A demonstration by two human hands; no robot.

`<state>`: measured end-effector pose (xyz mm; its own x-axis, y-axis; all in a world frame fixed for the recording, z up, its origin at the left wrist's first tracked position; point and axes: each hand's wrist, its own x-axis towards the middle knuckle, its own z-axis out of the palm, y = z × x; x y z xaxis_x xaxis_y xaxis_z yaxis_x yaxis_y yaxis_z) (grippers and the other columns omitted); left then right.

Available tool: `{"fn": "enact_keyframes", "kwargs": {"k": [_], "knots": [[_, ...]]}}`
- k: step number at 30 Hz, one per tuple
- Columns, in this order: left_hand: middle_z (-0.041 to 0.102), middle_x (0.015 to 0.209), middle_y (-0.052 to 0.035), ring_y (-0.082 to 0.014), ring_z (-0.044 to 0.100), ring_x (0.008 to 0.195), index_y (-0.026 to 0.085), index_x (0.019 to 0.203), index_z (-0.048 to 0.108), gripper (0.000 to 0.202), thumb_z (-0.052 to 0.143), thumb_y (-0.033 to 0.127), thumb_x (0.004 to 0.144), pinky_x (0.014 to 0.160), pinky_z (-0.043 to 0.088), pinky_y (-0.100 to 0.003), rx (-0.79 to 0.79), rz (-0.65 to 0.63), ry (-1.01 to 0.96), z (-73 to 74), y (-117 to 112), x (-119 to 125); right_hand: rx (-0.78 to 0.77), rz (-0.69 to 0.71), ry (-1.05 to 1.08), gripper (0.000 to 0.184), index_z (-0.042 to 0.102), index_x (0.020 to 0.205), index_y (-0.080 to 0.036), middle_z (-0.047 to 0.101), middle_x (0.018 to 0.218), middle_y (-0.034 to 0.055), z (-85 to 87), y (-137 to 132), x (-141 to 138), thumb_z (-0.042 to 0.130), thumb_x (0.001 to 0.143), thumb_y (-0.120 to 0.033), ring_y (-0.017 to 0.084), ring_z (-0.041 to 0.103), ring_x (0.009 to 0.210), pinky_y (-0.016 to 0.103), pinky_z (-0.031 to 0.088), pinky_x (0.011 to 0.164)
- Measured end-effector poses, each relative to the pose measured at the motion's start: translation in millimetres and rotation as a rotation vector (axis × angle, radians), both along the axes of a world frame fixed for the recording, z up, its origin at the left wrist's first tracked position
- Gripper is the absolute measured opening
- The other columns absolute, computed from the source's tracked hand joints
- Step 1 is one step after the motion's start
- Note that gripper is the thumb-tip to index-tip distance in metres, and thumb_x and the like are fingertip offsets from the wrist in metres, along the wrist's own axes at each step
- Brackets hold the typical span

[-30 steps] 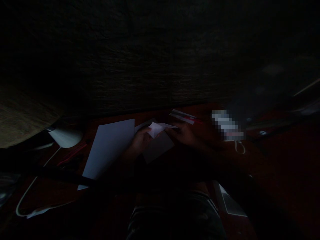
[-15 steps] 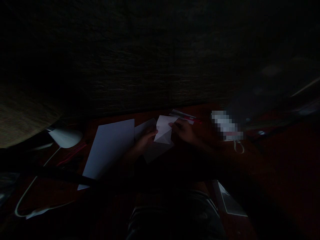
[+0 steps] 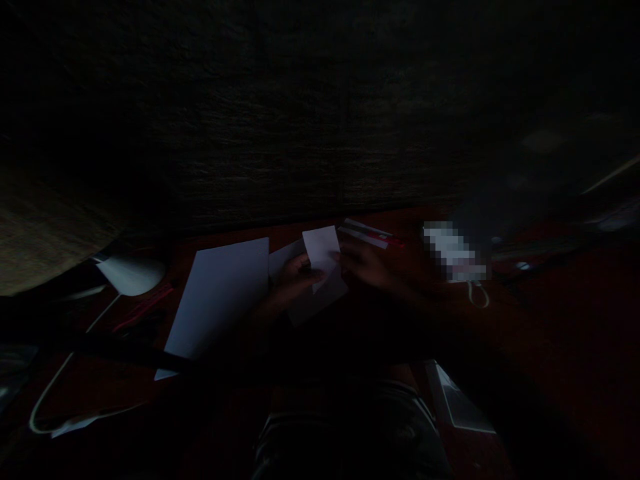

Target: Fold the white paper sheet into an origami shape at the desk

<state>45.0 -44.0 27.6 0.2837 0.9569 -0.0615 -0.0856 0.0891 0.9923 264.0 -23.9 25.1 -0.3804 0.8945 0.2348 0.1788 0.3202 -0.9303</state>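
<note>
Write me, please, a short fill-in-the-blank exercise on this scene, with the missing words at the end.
1. The left hand and the right hand hold the small paper ____ them.
2. In the picture, the large sheet lies on the ____ side of the hands.
3. The white cord at the near end of the pixelated object curves into a ____.

Missing words: between; left; loop.

I see the small paper (image 3: pixel 320 245) between the left hand (image 3: pixel 296 279) and the right hand (image 3: pixel 367 265), over a loose sheet (image 3: pixel 320 301) on the table (image 3: pixel 415 220). Left of them I have a large sheet (image 3: pixel 227 283), then a cable (image 3: pixel 64 367); slim strips (image 3: pixel 359 230) lie behind the right hand, a pixelated object (image 3: pixel 453 250) farther right.
</note>
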Motion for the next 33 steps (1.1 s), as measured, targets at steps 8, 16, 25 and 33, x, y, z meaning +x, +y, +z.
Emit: {"fn": "enact_keyframes", "kwargs": {"k": [8, 16, 25, 33], "knots": [[0.079, 0.107, -0.0093, -0.0267, 0.073, 0.094, 0.018, 0.109, 0.075, 0.051, 0.091, 0.027, 0.061, 0.082, 0.056, -0.036, 0.009, 0.08, 0.004, -5.1, 3.6, 0.6, -0.049, 0.048, 0.034, 0.029, 0.077, 0.101, -0.02, 0.077, 0.091, 0.0044, -3.9, 2.4, 1.7, 0.07, 0.091, -0.046, 0.017, 0.068, 0.074, 0.029, 0.056, 0.065], [0.076, 0.093, -0.004, -0.0203, 0.071, 0.084, 0.02, 0.091, 0.075, 0.033, 0.089, 0.039, 0.068, 0.073, 0.057, -0.03, 0.032, 0.223, -0.011, -6.3, 6.0, 0.7, -0.005, -0.024, -0.032, 0.024, 0.08, 0.105, -0.019, 0.079, 0.095, 0.0052, -11.5, 11.8, 7.0, 0.062, 0.09, -0.026, 0.022, 0.071, 0.082, 0.035, 0.057, 0.072], [0.072, 0.082, -0.002, -0.0173, 0.067, 0.075, 0.019, 0.081, 0.07, 0.033, 0.088, 0.043, 0.069, 0.069, 0.053, -0.028, 0.05, 0.247, 0.012, -5.4, 7.3, -2.8, 0.017, 0.039, -0.094, 0.022, 0.078, 0.1, -0.02, 0.08, 0.098, 0.0059, -7.9, 6.2, 4.5, 0.063, 0.094, -0.034, 0.023, 0.073, 0.088, 0.036, 0.057, 0.078], [0.07, 0.095, -0.0025, -0.0206, 0.069, 0.085, 0.023, 0.097, 0.058, 0.032, 0.081, 0.03, 0.076, 0.078, 0.056, -0.034, 0.334, 0.256, 0.248, -16.8, 11.6, -7.1, 0.184, -0.166, -0.125, 0.009, 0.072, 0.096, -0.021, 0.079, 0.097, 0.0044, -5.7, 13.0, 3.4, 0.066, 0.09, -0.021, 0.02, 0.073, 0.088, 0.031, 0.056, 0.081]]}}
